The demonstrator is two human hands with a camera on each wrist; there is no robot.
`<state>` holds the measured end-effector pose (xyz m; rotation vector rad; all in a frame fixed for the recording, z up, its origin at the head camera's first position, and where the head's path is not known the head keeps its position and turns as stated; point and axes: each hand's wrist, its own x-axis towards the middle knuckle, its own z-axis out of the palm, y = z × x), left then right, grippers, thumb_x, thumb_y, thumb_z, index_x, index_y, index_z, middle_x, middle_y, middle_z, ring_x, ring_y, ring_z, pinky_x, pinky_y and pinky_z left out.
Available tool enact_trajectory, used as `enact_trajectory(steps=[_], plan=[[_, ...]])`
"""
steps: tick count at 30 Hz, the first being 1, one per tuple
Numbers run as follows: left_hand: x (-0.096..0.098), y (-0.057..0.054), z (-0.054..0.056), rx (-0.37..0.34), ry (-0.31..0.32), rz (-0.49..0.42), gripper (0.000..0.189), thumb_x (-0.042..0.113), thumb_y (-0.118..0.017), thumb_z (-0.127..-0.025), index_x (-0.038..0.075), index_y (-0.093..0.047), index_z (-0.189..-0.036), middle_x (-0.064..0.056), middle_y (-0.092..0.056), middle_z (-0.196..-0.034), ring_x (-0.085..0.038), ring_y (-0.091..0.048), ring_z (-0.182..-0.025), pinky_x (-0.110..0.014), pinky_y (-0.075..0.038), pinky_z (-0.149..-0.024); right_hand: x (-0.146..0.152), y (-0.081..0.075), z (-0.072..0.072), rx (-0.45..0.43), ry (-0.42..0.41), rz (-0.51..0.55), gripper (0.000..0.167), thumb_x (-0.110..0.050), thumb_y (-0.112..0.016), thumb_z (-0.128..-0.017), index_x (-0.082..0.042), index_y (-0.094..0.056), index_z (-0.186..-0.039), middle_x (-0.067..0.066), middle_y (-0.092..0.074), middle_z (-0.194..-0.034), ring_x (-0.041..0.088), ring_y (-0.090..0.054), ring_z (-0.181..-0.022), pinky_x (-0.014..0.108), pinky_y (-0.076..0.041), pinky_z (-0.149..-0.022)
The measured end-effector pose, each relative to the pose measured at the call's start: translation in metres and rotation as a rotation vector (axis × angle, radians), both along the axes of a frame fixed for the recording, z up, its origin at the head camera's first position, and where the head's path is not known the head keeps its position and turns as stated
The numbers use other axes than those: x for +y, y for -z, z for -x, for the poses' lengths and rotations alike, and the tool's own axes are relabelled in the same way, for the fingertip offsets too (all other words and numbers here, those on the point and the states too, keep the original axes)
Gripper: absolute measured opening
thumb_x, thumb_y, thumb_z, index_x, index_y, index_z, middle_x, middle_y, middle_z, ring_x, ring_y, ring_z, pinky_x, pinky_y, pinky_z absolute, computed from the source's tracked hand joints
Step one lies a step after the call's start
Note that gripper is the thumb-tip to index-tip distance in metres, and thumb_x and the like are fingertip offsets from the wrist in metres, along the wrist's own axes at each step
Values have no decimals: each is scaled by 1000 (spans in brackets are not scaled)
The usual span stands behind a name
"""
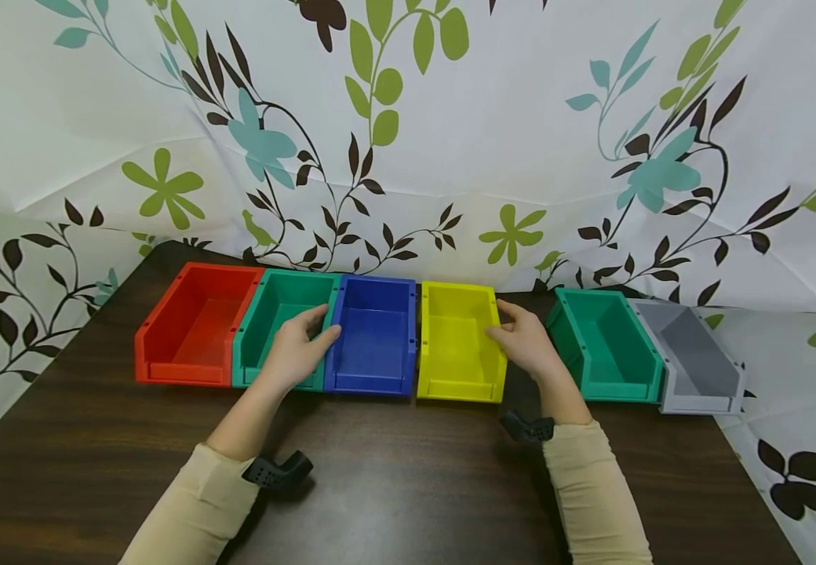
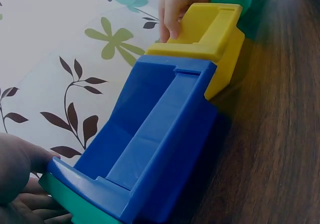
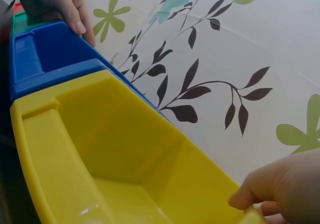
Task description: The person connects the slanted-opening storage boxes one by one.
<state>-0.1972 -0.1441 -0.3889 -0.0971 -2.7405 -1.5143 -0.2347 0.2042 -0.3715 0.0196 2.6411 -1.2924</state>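
A row of plastic storage bins stands along the table's back. My left hand has its fingers in the left green bin and its thumb on the left rim of the blue bin, pinching the two adjoining walls. Right of the blue bin, across a narrow gap, is the yellow bin. My right hand pinches that bin's right wall, with the thumb on its inner side. In the right wrist view, the thumb and fingers meet at the rim of the yellow bin.
A red bin adjoins the left green one. At the right, past a gap, a second green bin sits against a grey bin. Dark wood table extends in front; a patterned cloth hangs behind.
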Motion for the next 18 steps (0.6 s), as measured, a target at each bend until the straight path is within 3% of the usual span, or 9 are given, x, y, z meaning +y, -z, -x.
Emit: enact_trajectory(steps=[8, 18], plan=[[0, -1, 0, -4, -4, -18, 57, 23, -56, -95, -5, -37, -142, -25, -41, -144, -38, -41, -133, -49, -38, -106, 0, 0, 0, 64, 41, -10, 58, -14, -51, -92, 0, -32, -145, 25, -58, -127, 32, -64, -107, 41, -56, -83], [-1, 0, 2, -7, -22, -29, 58, 24, -59, -93, -4, -39, -141, -25, -44, -142, -38, -45, -130, -50, -40, -104, -1, -11, -3, 106, 106, 57, 56, -15, -50, -91, 0, -37, -143, 24, -58, -127, 32, -64, -107, 40, -55, -85]])
